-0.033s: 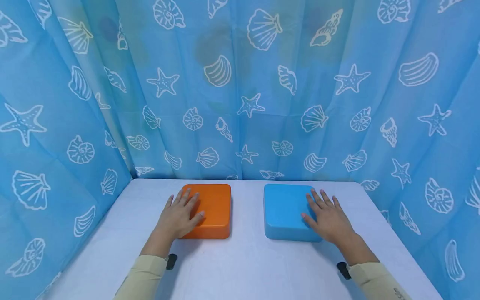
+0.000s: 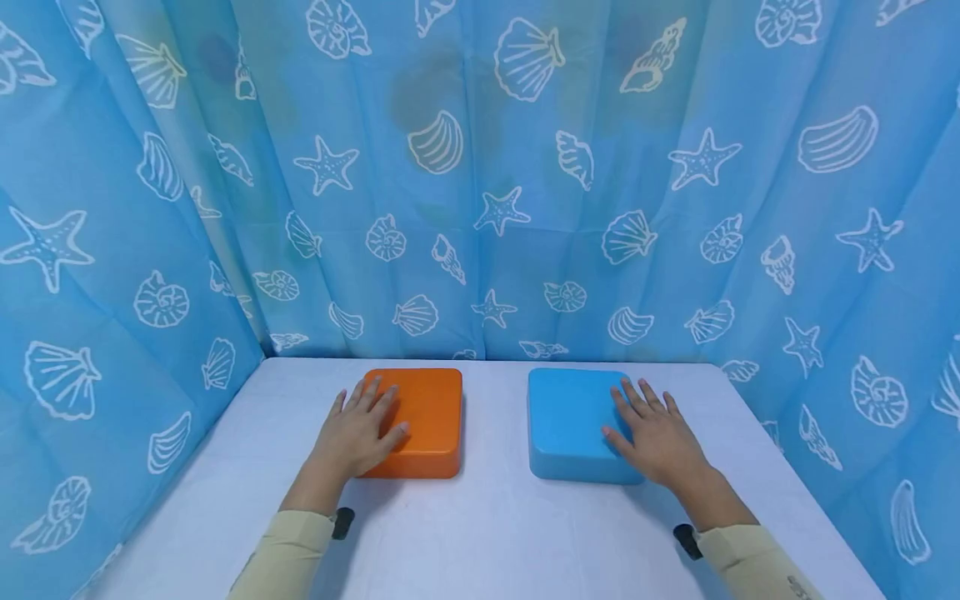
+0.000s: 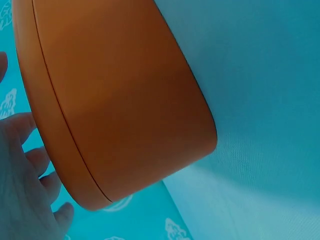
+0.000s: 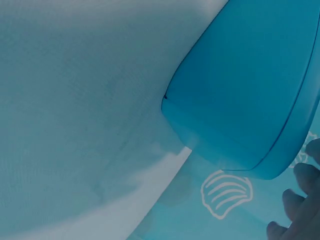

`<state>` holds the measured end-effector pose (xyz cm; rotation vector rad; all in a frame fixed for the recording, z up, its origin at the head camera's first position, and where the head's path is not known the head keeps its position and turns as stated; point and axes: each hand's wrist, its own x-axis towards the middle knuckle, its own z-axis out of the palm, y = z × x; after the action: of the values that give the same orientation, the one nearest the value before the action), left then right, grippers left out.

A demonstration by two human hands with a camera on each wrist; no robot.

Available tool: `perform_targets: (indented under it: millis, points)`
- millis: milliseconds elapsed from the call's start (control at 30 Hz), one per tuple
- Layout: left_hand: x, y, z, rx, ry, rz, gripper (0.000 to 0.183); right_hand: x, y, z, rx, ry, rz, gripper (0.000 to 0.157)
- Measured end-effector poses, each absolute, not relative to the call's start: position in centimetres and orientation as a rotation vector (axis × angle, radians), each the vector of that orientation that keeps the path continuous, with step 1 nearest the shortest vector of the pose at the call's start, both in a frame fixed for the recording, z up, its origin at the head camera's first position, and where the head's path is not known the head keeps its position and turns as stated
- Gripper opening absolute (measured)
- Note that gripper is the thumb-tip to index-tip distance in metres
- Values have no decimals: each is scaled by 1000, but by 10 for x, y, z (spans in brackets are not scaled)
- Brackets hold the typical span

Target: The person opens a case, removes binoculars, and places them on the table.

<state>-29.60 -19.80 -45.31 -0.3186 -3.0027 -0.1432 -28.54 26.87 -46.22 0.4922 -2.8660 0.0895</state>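
An orange square box (image 2: 429, 417) with rounded corners stands on the left part of the table, and a light blue box (image 2: 570, 421) of the same shape stands to its right. My left hand (image 2: 352, 437) lies over the left side of the orange box, fingers spread and fairly straight. Over the blue box's right side is my right hand (image 2: 663, 442), its fingers likewise spread. A thin lid seam runs round the orange box (image 3: 125, 100) in the left wrist view, and the blue box (image 4: 240, 95) has one too in the right wrist view.
The table (image 2: 487, 533) has a white cloth over it. Blue curtains (image 2: 480, 167) printed with white shells and starfish hang behind it and along both sides. A strip of white cloth lies between the two boxes.
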Motion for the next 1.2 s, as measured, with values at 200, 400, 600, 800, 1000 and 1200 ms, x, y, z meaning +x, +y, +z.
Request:
perform_targets:
  millis: [200, 400, 600, 800, 1000, 1200]
  points:
    - [-293, -203, -457, -293, -3020, -160, 79, -282, 268, -468, 523, -2852, 82, 79]
    - [-292, -203, -459, -290, -3013, -175, 78, -281, 269, -472, 523, -2857, 122, 77]
    - [-294, -203, -458, -294, -3038, -190, 77, -282, 271, -471, 522, -2883, 142, 76]
    - [-300, -201, -457, -312, -2997, -217, 72, -287, 270, -465, 478, -2893, 307, 74]
    - [-303, -182, -452, -372, -2902, -328, 66, -287, 278, -460, 344, -2931, 535, 71]
    - [-298, -159, -451, -344, -2912, -472, 63, -292, 283, -466, 253, -2968, 781, 70]
